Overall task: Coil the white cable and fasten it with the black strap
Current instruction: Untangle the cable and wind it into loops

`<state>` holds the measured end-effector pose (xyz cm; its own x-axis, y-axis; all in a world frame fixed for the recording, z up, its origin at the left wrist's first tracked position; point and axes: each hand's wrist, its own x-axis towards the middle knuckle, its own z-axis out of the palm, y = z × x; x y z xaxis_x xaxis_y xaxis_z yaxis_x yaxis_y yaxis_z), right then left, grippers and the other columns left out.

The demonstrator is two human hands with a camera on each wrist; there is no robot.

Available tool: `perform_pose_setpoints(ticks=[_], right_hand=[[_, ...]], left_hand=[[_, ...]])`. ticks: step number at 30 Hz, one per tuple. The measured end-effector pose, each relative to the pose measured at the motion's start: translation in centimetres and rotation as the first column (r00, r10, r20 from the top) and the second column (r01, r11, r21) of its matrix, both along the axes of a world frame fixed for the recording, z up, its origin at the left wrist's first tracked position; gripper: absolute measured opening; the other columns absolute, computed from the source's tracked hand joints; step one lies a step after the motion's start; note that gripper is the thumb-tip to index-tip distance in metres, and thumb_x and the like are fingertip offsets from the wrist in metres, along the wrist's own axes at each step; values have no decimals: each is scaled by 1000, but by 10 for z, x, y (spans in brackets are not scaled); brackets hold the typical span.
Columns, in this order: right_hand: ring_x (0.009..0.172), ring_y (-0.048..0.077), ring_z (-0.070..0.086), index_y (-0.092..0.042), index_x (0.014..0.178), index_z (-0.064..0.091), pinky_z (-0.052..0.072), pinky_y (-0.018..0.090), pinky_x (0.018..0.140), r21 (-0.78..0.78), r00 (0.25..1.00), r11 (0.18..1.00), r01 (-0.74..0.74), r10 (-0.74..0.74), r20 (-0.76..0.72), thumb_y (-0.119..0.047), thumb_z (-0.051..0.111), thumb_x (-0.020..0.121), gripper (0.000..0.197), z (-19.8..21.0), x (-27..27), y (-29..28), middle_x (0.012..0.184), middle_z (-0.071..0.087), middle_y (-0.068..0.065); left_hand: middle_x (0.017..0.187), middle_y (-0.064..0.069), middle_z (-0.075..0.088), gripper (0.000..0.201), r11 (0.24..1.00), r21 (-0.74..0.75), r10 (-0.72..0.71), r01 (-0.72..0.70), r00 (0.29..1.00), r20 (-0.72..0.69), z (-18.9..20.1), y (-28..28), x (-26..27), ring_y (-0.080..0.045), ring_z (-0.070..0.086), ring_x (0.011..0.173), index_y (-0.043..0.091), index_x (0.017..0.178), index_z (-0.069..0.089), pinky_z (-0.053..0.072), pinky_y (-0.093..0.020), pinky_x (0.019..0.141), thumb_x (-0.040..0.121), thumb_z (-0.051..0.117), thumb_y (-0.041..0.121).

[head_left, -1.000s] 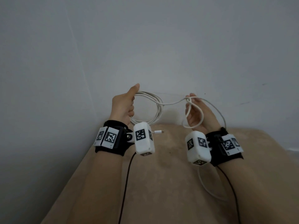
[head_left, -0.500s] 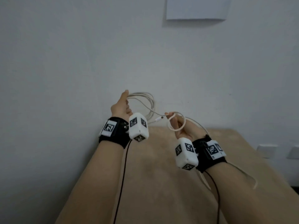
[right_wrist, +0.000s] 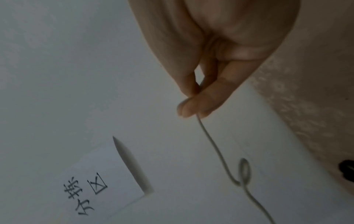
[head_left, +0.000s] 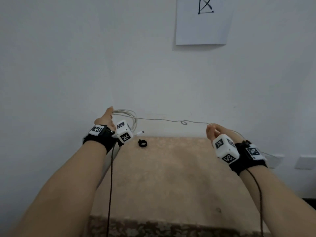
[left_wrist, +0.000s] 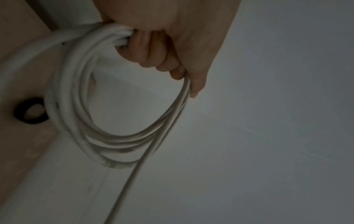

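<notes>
My left hand (head_left: 106, 119) (left_wrist: 153, 50) grips several loops of the white cable (head_left: 132, 118) (left_wrist: 80, 106), held up near the wall. One connector end (head_left: 141, 132) hangs below the coil. A single strand (head_left: 162, 119) runs right to my right hand (head_left: 212, 131) (right_wrist: 193, 97), which pinches it between thumb and fingers. A small kink loop (head_left: 183, 122) (right_wrist: 244, 170) sits midway along that strand. The black strap (head_left: 142, 143) (left_wrist: 30, 112), rolled into a ring, lies on the beige table (head_left: 171, 177) near its far edge.
The table stands against a white wall. A paper sheet with handwriting (head_left: 202, 21) (right_wrist: 99, 186) hangs on the wall above. Wall sockets (head_left: 306, 161) sit at the right. Thin black wires (head_left: 111, 185) run along both forearms.
My right hand has moved far to the right, pulling the strand straight and shrinking its loop to a small kink. The head view tilted up, and the black strap came into view.
</notes>
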<state>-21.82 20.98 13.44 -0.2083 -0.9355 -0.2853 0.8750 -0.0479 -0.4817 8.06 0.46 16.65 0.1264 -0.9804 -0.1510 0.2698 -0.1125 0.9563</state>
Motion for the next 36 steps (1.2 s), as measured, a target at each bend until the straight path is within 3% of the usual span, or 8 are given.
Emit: perform_pose_setpoints(ticks=[4,8,19,25,28,30,34,36], right_hand=[[32,5,54,1,57,59,43,12,42,0,948,966,260,-255,-190,7,59,83,27,16,-12,-4,35,52,7],[28,5,52,-4,83,50,45,13,39,24,893,901,433,-425,-150,-11,38,103,25,26,-22,-9,50,59,4],[27,11,54,-2,72,50,46,17,35,174,902,891,420,-389,-187,-12,41,101,32,-17,-3,-35,43,59,7],[73,30,68,4,94,57,60,29,59,35,915,957,289,-265,-304,-6,48,96,14,-29,34,-55,100,61,22],[101,28,59,3,118,56,50,32,82,15,786,963,269,-211,-581,-6,46,97,25,-21,51,-74,113,59,15],[106,30,57,-5,117,57,45,33,80,69,635,979,194,-72,-769,-17,53,97,24,-14,68,-80,107,58,11],[71,23,67,-8,112,51,51,31,60,420,328,898,-133,440,-836,-36,66,87,40,-6,94,-77,101,66,11],[41,6,44,-4,97,63,37,18,40,440,227,888,-133,459,-859,-25,67,88,24,-9,91,-74,73,69,3]], left_hand=[[62,-2,37,36,1000,11,11,-11,1000,12,-6,-2,12,-14,32,43,8,70,54,29,-26,46,79,74,37],[68,-2,41,34,1000,-6,9,-9,1000,5,-9,-4,22,-15,35,52,9,70,56,34,-28,49,78,75,36],[59,-3,39,37,999,-25,-32,32,999,1,-11,-1,8,-8,25,23,9,67,52,22,-12,36,77,78,34],[54,1,26,42,989,-42,-138,143,984,114,-9,8,-18,-12,19,33,13,67,46,18,-14,39,76,74,43],[54,2,24,42,978,-73,-185,194,976,116,-9,10,-23,-11,18,32,12,65,47,17,-14,38,77,74,43],[52,2,25,42,973,-95,-201,211,974,108,-7,13,-26,-9,18,30,13,64,47,16,-14,36,79,74,41],[54,2,26,42,976,-114,-170,183,978,117,-3,12,-26,-10,18,32,13,64,47,17,-14,37,78,74,41],[54,2,27,42,983,-105,-142,154,983,115,-2,8,-20,-11,18,34,13,64,46,17,-14,37,77,74,42]])
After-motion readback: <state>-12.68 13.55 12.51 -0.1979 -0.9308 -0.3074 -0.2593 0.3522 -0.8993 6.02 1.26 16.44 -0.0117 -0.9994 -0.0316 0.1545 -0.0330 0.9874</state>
